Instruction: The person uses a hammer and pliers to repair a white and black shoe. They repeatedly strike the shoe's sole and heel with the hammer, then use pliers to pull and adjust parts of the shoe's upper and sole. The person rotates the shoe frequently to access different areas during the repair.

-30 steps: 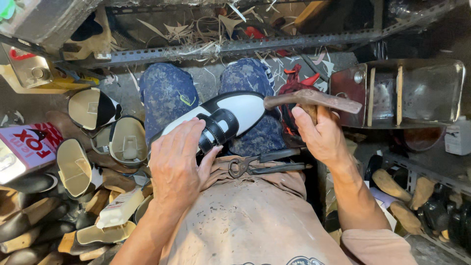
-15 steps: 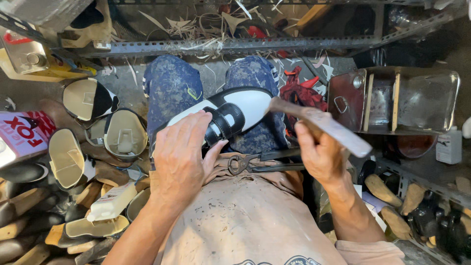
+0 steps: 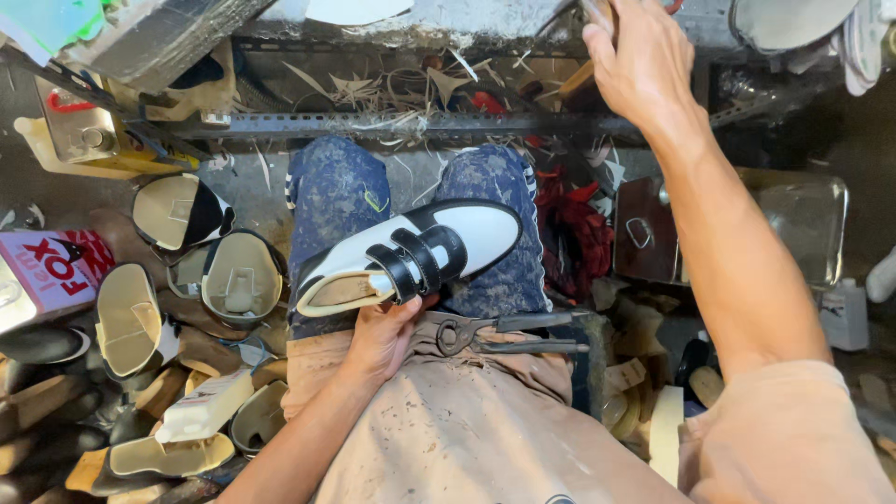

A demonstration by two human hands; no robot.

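Since half a second before, the right hand point(image 3: 644, 65) had left the shoe and gone up to the worktop point(image 3: 467, 19) at the top of the view, and the flat wooden tool it had held over the toe was no longer over the shoe. The shoe itself had stayed on the lap.

At the far left, several unfinished shoe uppers on lasts point(image 3: 238, 280) lay on the floor, beside a red and white box point(image 3: 51, 271). The left hand point(image 3: 387, 336) held the white shoe with black straps point(image 3: 411, 257) from below, near its open heel end; this grip was clenched around the shoe, with the thumb by the straps. The shoe lay across the knees in blue patterned trousers point(image 3: 341, 196), toe pointing to the right. Just under it, a pair of pincers point(image 3: 504, 334) rested on the stained apron point(image 3: 448, 420).

The right hand was reaching to a wooden thing at the worktop edge; whether its grip had closed on it, I cannot tell.

I judge the shoe to be light but stiff, because a last seemed to fill it. The smooth white leather could mark easily, so the sole side and the heel end looked the safest places to take hold.
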